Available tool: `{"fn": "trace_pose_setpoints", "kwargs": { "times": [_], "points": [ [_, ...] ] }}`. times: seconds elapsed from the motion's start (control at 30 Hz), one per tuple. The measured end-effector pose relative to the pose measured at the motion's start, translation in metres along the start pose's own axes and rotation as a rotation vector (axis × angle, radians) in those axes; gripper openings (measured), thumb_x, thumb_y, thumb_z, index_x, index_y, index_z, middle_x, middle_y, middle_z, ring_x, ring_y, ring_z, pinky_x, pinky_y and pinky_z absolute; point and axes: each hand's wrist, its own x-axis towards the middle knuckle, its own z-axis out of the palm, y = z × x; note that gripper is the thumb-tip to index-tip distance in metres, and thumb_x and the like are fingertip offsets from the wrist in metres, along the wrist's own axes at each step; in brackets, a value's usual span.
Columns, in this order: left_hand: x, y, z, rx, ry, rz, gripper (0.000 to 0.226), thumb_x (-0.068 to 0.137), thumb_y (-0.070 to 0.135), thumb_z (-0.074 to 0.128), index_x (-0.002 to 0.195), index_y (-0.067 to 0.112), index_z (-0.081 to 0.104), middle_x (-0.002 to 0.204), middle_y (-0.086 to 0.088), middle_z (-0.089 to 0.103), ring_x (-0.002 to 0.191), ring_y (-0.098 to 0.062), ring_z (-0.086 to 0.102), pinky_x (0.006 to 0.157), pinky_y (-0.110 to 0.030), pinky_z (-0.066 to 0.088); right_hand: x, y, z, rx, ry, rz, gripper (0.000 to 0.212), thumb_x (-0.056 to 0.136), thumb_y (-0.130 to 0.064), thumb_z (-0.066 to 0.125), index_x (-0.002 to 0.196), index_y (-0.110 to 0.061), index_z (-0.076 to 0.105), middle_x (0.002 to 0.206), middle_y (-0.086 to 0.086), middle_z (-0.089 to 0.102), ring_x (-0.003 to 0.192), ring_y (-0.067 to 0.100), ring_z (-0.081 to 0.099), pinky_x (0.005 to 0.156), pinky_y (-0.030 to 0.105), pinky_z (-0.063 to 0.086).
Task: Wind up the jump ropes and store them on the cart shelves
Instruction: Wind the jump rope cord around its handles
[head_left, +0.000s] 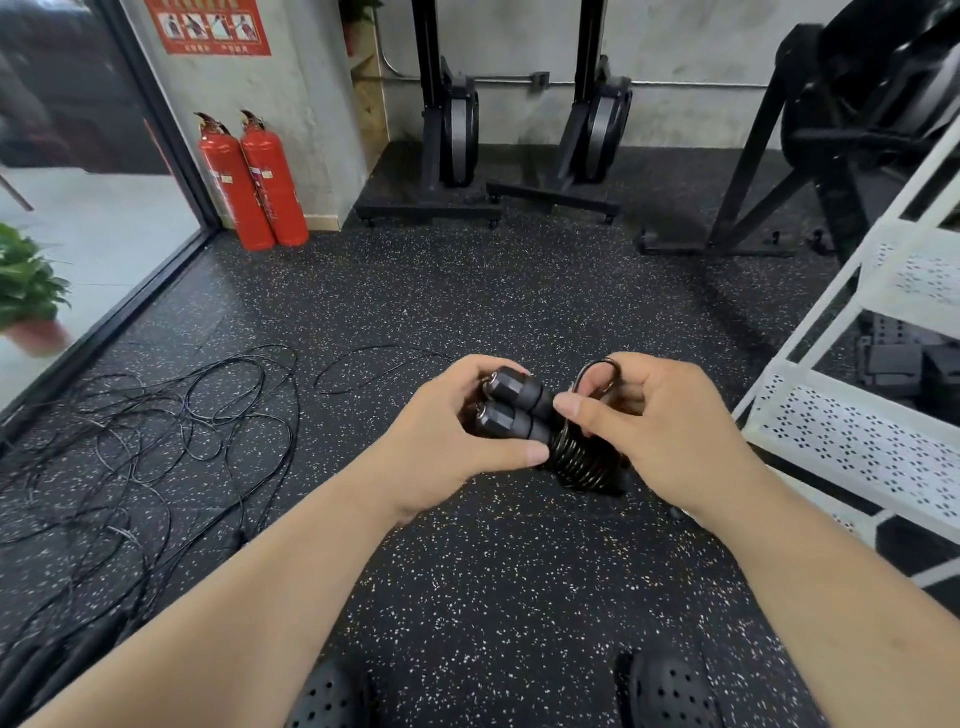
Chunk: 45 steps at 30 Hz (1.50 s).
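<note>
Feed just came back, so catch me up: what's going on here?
A person's left hand grips two black handles while the right hand pinches a loop of the cord coiled round them. More ropes lie tangled on the floor at left. The white cart stands at right; this one isn't on it yet.

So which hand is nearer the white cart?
Right. The right hand pinches the coiled rope just left of the cart; the left hand grips the two handles, farther away.
</note>
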Motion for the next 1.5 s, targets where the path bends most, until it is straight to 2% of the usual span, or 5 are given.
{"fn": "trace_pose_setpoints", "kwargs": {
  "times": [0.33, 0.77, 1.1, 1.3, 1.5],
  "points": [
    [-0.007, 0.005, 0.041, -0.817, 0.021, -0.185, 0.044, 0.104, 0.029, 0.068, 0.143, 0.009, 0.063, 0.145, -0.017, 0.066, 0.136, -0.035, 0.062, 0.118, -0.057, 0.045, -0.004, -0.007, 0.027, 0.147, 0.21, -0.089, 0.017, 0.094, -0.032, 0.08, 0.088, -0.023, 0.068, 0.079, -0.002, 0.074, 0.072, 0.015, 0.068, 0.077, 0.051, 0.06],
    [0.008, -0.012, 0.035, -0.814, 0.122, -0.369, 0.069, 0.086, 0.046, 0.089, 0.145, 0.026, 0.059, 0.139, -0.01, 0.069, 0.131, -0.033, 0.065, 0.116, -0.059, 0.047, -0.002, -0.024, 0.019, 0.323, 0.053, -0.077, 0.004, 0.101, -0.019, 0.072, 0.098, -0.017, 0.071, 0.078, 0.009, 0.072, 0.061, 0.022, 0.062, 0.054, 0.033, 0.047],
    [0.007, -0.016, 0.03, -0.894, 0.081, -0.432, 0.08, 0.075, 0.038, 0.099, 0.141, 0.025, 0.054, 0.119, -0.018, 0.066, 0.099, -0.039, 0.071, 0.103, -0.067, 0.054, 0.0, -0.029, 0.004, 0.388, -0.019, 0.007, 0.005, 0.096, -0.005, 0.074, 0.1, -0.006, 0.077, 0.09, 0.024, 0.074, 0.081, 0.032, 0.079, 0.073, 0.033, 0.064],
    [0.013, -0.022, 0.026, -0.798, 0.235, -0.457, 0.093, 0.065, 0.037, 0.104, 0.143, 0.019, 0.057, 0.127, -0.014, 0.071, 0.11, -0.039, 0.074, 0.103, -0.062, 0.057, -0.007, -0.035, 0.008, 0.228, -0.004, -0.149, 0.005, 0.096, -0.009, 0.077, 0.097, -0.013, 0.076, 0.082, 0.009, 0.078, 0.073, 0.028, 0.078, 0.071, 0.04, 0.064],
    [0.017, -0.02, 0.018, -0.82, 0.387, -0.554, 0.082, 0.073, 0.045, 0.098, 0.138, 0.011, 0.062, 0.122, -0.015, 0.078, 0.105, -0.033, 0.078, 0.083, -0.049, 0.067, -0.034, -0.055, 0.019, -0.454, -0.156, -0.631, 0.005, 0.093, -0.036, 0.075, 0.095, -0.031, 0.073, 0.074, -0.022, 0.067, 0.068, -0.003, 0.064, 0.062, 0.009, 0.047]
  ]
}}
